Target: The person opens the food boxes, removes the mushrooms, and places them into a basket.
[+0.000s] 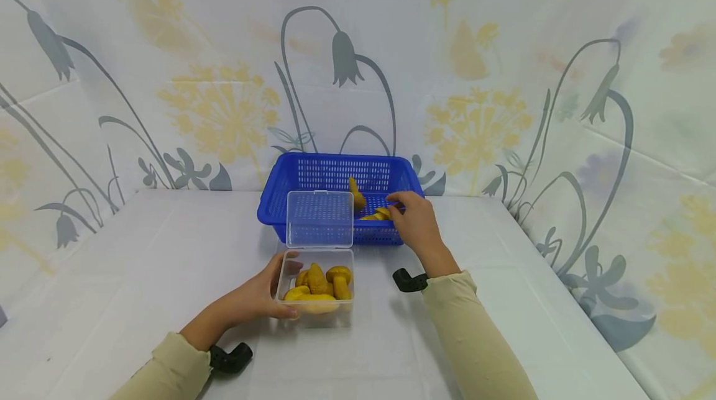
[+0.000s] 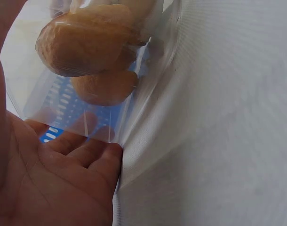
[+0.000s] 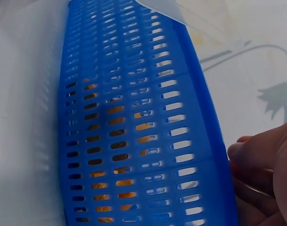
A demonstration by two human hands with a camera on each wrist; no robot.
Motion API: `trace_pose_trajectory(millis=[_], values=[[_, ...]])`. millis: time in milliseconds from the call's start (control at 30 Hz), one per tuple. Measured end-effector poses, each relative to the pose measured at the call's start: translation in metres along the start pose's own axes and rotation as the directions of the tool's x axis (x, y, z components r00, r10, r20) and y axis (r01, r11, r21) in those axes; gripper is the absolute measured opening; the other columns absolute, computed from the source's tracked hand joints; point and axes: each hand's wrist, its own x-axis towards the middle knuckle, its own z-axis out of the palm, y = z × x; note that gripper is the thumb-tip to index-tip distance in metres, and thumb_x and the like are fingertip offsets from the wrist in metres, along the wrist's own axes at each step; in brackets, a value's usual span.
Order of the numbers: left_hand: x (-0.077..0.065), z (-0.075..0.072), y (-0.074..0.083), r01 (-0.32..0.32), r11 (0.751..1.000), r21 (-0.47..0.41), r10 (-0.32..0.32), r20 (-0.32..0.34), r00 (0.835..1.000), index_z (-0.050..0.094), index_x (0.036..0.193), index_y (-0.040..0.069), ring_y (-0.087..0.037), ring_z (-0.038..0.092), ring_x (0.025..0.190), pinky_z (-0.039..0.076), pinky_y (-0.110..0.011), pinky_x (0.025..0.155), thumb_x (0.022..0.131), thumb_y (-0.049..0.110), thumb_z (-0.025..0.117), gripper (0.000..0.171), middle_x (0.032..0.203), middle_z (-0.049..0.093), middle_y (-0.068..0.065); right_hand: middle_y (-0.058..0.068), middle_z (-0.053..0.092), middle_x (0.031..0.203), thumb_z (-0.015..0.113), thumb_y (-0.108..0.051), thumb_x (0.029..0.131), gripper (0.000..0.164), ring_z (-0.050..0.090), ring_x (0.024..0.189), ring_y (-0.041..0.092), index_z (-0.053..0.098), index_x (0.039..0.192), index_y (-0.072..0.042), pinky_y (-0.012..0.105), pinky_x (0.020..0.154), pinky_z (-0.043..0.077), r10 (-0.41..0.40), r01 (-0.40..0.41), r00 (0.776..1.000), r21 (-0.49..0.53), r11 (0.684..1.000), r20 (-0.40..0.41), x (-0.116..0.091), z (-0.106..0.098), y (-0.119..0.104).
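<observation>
My left hand (image 1: 263,291) grips the left side of a clear plastic box (image 1: 315,320), thumb at the near wall and fingers round the far corner. Several yellow-brown mushrooms (image 1: 338,282) lie inside, and the hinged lid (image 1: 320,220) stands raised toward the basket. Through the clear wall, a mushroom (image 2: 87,42) shows in the left wrist view. Over the near right rim of a blue basket (image 1: 274,201) reaches my right hand (image 1: 415,220), thumb and index finger apart beside yellow pieces (image 1: 380,215). A brownish-yellow mushroom (image 1: 356,196) lies farther left in the basket.
The basket's slotted wall (image 3: 120,141) fills much of the right wrist view. A white cloth (image 1: 168,251) covers the table, and a flower-printed sheet (image 1: 358,77) hangs behind the basket. The raised lid overlaps the basket's front in the head view.
</observation>
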Motion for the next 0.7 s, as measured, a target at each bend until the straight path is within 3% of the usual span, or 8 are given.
trace_pose_trajectory(millis=[300, 700], values=[[-0.001, 0.001, -0.001, 0.008, 1.000, -0.001, -0.008, -0.001, 1.000, 0.010, 0.150, 0.009, -0.041, 0.026, 0.143, 0.018, -0.063, 0.115, 0.073, 0.031, 0.083, 0.108, 0.153, 0.029, -0.022, 0.010, 0.072, 0.100, 0.062, -0.010, 0.091, 0.017, 0.066, 0.087, 0.023, 0.072, 0.104, -0.006, 0.037, 0.079, 0.058, -0.028, 0.028, 0.999, 0.003, 1.000, 0.027, -0.001, 0.000, -0.006], [0.000, 0.000, 0.000, 0.021, 1.000, -0.002, -0.021, 0.002, 1.000, 0.009, 0.150, 0.011, -0.040, 0.023, 0.145, 0.019, -0.062, 0.115, 0.074, 0.034, 0.082, 0.108, 0.154, 0.028, -0.021, 0.010, 0.071, 0.104, 0.065, -0.017, 0.091, 0.019, 0.068, 0.091, 0.023, 0.071, 0.106, -0.006, 0.037, 0.081, 0.059, -0.076, 0.066, 0.989, 0.080, 0.995, 0.126, -0.005, -0.001, -0.024]])
